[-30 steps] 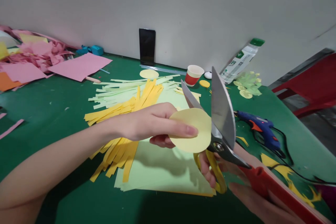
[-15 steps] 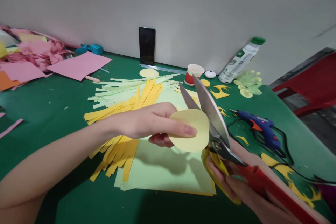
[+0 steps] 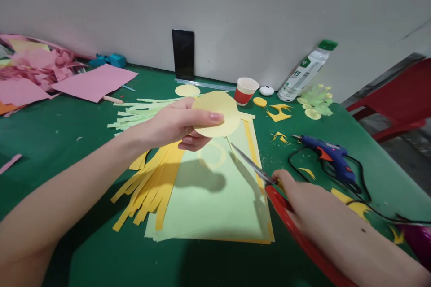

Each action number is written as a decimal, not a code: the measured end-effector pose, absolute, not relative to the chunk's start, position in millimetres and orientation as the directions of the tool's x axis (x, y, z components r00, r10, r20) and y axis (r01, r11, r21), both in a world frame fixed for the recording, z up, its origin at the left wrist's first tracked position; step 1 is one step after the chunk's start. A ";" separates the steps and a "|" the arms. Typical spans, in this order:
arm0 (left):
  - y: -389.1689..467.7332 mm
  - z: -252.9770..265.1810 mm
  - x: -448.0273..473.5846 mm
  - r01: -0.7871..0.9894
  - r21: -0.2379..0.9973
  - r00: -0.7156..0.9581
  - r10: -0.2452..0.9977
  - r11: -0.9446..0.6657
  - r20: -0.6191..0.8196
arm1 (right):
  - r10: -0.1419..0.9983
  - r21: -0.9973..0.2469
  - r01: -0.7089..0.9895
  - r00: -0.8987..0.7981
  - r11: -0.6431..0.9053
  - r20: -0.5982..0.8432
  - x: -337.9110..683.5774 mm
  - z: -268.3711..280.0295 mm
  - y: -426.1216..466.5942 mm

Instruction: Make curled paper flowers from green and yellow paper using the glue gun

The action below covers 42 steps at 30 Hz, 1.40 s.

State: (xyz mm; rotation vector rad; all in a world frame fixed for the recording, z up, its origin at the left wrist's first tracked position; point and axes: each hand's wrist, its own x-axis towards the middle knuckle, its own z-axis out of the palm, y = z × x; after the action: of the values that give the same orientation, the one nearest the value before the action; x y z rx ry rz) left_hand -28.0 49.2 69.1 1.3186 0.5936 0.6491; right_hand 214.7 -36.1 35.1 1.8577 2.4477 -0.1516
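Observation:
My left hand (image 3: 193,125) pinches a pale yellow paper circle (image 3: 222,103) between thumb and fingers, held up over the table. My right hand (image 3: 296,197) is closed around red-handled scissors (image 3: 251,163), their blades together and pointing up-left, just below the circle. A thin paper sliver (image 3: 230,147) hangs between the circle's lower edge and the blade tips. Underneath lie light green paper sheets (image 3: 215,210), with a pale ring (image 3: 211,156) on top. Yellow paper strips (image 3: 151,193) and light green strips (image 3: 141,112) lie to the left, partly hidden by my left hand.
A blue glue gun (image 3: 330,157) with a black cord lies right, near yellow scraps (image 3: 279,113). At the back are a phone (image 3: 183,56), a paper cup (image 3: 246,90), a leaning bottle (image 3: 305,71) and another pale circle (image 3: 187,90). Pink paper (image 3: 97,81) is left.
The scissors have dropped away from the circle, and their blades have come together. My left hand has moved up and left with the circle. The view has shifted slightly.

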 end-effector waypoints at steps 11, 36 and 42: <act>51.1 68.2 -24.8 -0.071 0.995 0.653 0.757 0.063 -0.001 | 0.831 0.016 0.935 -0.306 0.353 -0.465 200.9 34.8 -47.3; 49.5 69.0 -30.2 -0.073 0.997 0.636 0.769 -0.018 0.060 | 0.509 -0.280 0.655 -0.736 0.702 -0.446 111.0 14.1 94.7; 51.9 66.5 -31.8 -0.098 0.994 0.626 0.774 -0.038 0.091 | 0.503 -0.467 0.618 -0.786 0.633 -0.359 135.2 39.5 108.9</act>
State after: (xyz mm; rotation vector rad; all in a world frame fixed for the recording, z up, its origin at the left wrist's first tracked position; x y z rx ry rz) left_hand -31.8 51.9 66.5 1.4474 0.6073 0.7765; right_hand 135.2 108.9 39.5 0.9234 2.6585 -0.8695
